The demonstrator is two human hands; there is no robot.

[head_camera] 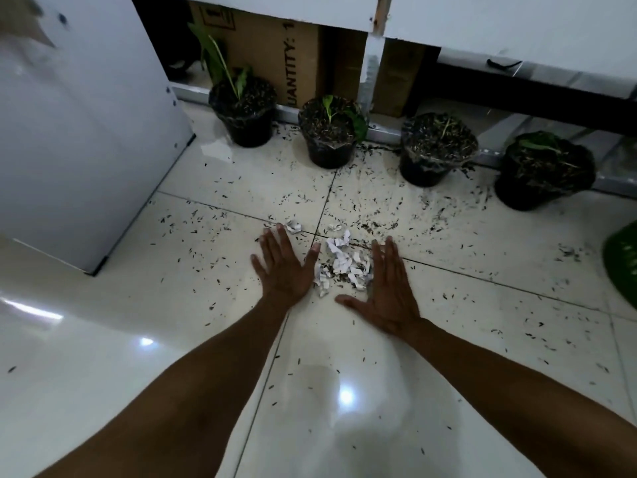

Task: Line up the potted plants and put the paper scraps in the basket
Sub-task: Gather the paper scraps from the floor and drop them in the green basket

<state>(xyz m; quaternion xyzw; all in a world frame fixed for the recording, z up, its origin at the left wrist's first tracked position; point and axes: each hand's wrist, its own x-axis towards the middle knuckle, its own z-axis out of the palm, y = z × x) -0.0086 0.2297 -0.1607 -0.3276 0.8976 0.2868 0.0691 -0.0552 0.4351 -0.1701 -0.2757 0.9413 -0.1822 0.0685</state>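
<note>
A pile of white paper scraps (343, 263) lies on the tiled floor between my two hands. My left hand (284, 267) lies flat on the floor, fingers spread, touching the pile's left edge. My right hand (387, 288) is flat and open against the pile's right side. A few loose scraps (293, 226) sit just beyond my left fingertips. Several black potted plants stand in a row along the far wall: one at the left (243, 110), another (329, 131), a third (436, 148), and the rightmost (543, 169). A green basket (624, 262) shows at the right edge.
Dark soil bits are scattered over the white floor tiles (482, 257). A white cabinet (79, 132) stands at the left. A cardboard box (275, 56) leans behind the pots under a white counter.
</note>
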